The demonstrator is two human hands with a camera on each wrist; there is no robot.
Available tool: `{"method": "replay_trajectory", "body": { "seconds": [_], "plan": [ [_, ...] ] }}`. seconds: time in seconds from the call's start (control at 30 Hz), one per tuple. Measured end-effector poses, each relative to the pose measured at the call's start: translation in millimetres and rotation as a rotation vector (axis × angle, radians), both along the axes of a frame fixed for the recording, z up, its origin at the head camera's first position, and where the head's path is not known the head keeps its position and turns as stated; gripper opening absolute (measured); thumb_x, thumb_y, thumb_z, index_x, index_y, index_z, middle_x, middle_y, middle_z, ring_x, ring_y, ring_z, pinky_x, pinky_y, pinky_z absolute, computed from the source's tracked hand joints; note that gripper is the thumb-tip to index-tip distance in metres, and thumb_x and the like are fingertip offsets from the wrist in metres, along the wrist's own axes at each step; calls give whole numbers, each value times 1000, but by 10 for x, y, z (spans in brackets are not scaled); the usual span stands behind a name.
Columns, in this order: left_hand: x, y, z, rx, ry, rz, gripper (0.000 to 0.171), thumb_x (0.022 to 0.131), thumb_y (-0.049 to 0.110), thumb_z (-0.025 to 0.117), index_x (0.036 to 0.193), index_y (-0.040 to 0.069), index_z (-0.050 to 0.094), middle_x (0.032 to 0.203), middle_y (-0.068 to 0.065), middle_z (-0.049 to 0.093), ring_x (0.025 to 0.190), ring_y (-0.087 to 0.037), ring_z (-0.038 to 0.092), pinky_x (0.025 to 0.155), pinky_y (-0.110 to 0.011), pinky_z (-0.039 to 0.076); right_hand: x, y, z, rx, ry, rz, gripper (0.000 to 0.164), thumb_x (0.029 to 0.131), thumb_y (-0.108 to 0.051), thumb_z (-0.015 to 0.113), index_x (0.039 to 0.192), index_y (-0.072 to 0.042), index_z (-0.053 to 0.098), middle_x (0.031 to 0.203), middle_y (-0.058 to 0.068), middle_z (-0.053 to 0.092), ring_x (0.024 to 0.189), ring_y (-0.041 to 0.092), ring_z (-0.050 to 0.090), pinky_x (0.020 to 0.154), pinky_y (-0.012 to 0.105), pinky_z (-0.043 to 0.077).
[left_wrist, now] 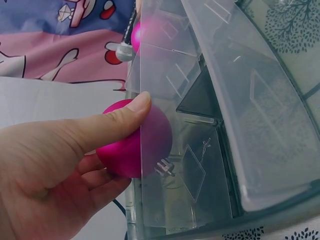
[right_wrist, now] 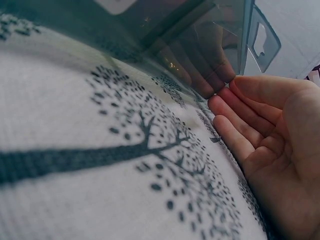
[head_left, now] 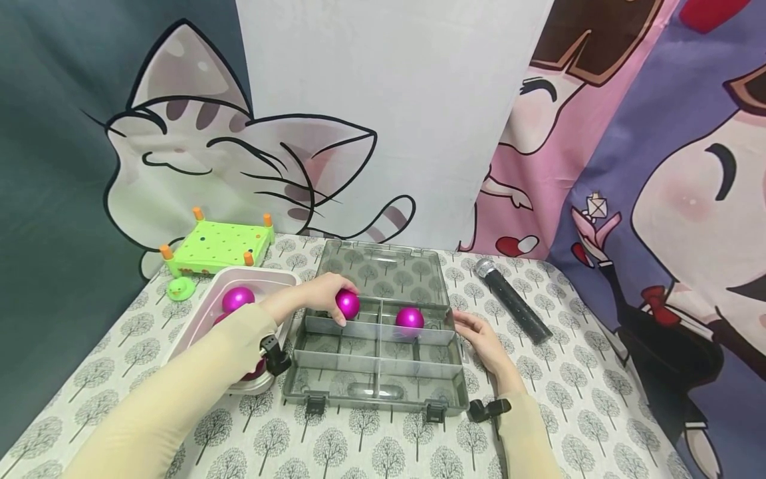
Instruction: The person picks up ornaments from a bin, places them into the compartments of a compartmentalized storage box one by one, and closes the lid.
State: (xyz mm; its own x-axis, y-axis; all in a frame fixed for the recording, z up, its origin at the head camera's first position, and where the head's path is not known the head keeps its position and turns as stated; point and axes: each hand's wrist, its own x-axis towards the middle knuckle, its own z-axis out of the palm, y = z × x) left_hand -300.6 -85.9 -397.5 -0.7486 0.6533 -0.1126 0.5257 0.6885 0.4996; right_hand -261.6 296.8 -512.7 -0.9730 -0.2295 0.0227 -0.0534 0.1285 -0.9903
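My left hand [head_left: 326, 296] grips a shiny magenta Christmas bauble [head_left: 348, 304] between thumb and fingers, at the back left compartment of a see-through grey divided box [head_left: 338, 401]. The bauble's silver cap [left_wrist: 165, 167] shows in the left wrist view, behind a clear divider [left_wrist: 150, 200]. A second magenta bauble [head_left: 409, 320] sits in the back right compartment. My right hand [head_left: 483, 339] rests at the box's right side, its fingertips touching or nearly touching the wall. The box's lid [head_left: 383, 269] lies folded back behind it.
Left of the box stands a pale pink tub [head_left: 197, 318] with several magenta and darker baubles, partly hidden by my left arm. Behind it are a green toy bed [head_left: 221, 245] with orange posts and a green duck [head_left: 181, 289]. A black microphone [head_left: 514, 303] lies to the right.
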Motion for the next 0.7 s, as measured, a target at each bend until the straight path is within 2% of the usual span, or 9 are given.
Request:
{"method": "replay_trajectory", "body": {
  "seconds": [0.23,0.47,0.7],
  "plan": [
    [4,-15,-18,16,-8,2,72,64,16,90,127,-2,60,123,-19,66,111,-35,63,99,-47,50,-5,-4,14,5,6,2,47,96,-7,56,136,15,44,135,37,49,103,-2,63,94,14,47],
    [11,-38,-32,44,-26,-12,69,65,18,89,125,-2,61,127,-19,64,122,-35,58,109,-46,43,-9,-2,4,-1,20,13,46,96,-6,56,136,15,44,136,38,47,103,-3,63,94,13,47],
    [33,-67,-8,72,-32,-2,67,68,17,87,126,-3,60,127,-20,64,121,-37,58,107,-48,44,-5,-2,-2,11,15,14,47,97,-7,55,137,15,43,137,38,47,104,-4,62,95,13,46]
  ]
}}
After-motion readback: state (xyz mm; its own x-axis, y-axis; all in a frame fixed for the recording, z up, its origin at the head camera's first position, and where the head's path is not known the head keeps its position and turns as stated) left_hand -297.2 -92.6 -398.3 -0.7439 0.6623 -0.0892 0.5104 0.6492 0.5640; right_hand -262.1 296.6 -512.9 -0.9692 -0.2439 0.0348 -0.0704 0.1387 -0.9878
